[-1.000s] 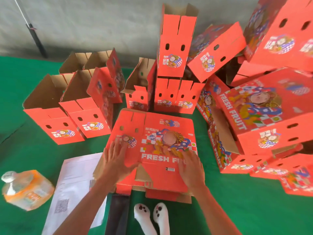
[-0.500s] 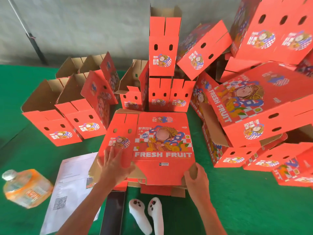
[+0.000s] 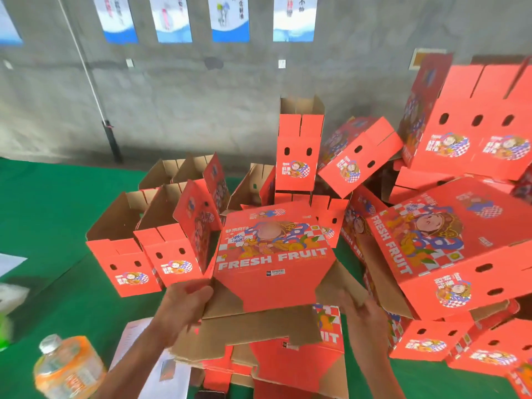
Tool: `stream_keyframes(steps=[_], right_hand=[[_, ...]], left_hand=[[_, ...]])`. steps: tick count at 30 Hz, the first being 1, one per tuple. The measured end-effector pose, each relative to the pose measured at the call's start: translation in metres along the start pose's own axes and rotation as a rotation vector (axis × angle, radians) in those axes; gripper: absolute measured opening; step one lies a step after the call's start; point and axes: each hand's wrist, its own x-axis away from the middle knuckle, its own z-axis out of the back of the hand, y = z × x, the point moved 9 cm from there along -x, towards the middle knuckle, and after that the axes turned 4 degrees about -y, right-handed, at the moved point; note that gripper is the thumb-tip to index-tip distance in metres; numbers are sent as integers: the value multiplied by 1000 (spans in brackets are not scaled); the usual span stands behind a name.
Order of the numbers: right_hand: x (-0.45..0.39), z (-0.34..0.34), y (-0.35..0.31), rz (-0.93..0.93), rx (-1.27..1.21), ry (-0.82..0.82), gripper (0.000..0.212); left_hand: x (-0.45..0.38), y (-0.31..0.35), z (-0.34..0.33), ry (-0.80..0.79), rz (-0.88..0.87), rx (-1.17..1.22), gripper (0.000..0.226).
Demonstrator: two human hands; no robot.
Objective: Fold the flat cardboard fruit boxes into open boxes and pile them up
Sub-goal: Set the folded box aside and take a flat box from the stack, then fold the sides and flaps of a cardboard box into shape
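Both hands have lifted the top flat box [image 3: 270, 254] off the stack [image 3: 288, 358]: left hand [image 3: 184, 298] grips its edge, right hand [image 3: 359, 309] seemingly pinches a flap; opening can begin.

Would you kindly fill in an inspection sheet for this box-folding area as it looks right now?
Surface: green floor covering, bare at left.
Job's things: lifted box blank, partly opened; flat blanks beneath it; folded boxes at left, tumbled pile of boxes at right.
Clutter: orange drink bottle; printed sheet.
Hands: left hand grips the blank's left flap; right hand holds its right flap.
Cables: nothing seen.
Surroundings: grey wall with posters; leaning pole.
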Motion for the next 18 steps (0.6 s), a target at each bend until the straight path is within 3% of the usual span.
stream_keyframes(steps=[4, 7, 10, 15, 18], right_hand=[[-38, 3, -57, 130, 8, 30, 19], [-67, 16, -89, 220, 29, 96, 54], [-89, 10, -119, 300, 36, 48, 67], [-108, 3, -147, 373, -73, 34, 41], [-114, 2, -145, 348, -86, 49, 64]], left_hand=[[-2, 25, 35, -54, 21, 248, 23], [-14, 51, 64, -1, -64, 417, 22], [-18, 95, 88, 158, -315, 368, 12], [-15, 145, 104, 455, -563, 291, 14], [-18, 151, 106, 590, -596, 334, 13]])
